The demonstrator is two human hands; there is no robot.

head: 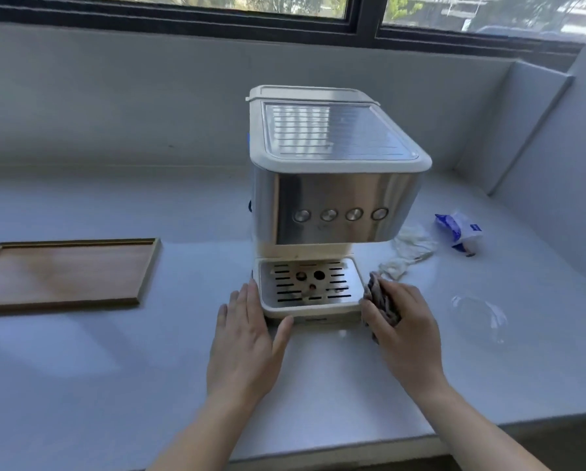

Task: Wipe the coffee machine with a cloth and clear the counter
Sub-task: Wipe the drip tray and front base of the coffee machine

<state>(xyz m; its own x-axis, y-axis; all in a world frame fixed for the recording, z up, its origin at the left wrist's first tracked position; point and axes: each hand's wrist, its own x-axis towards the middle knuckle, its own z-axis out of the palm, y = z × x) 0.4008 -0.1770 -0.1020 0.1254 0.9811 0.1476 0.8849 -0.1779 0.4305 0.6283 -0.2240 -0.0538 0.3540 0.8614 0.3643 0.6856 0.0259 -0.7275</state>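
Wiping step: the right hand (398,321), closed around the cloth (380,302), presses it to the right side of the coffee machine (332,198) base on the counter (115,351), the flat, empty left hand (247,338) bracing the opposite side; next, probably upward strokes.

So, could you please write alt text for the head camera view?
A person's right hand presses a grey cloth against the right side of a coffee machine, while the left hand steadies its drip tray. A wooden tray lies left.
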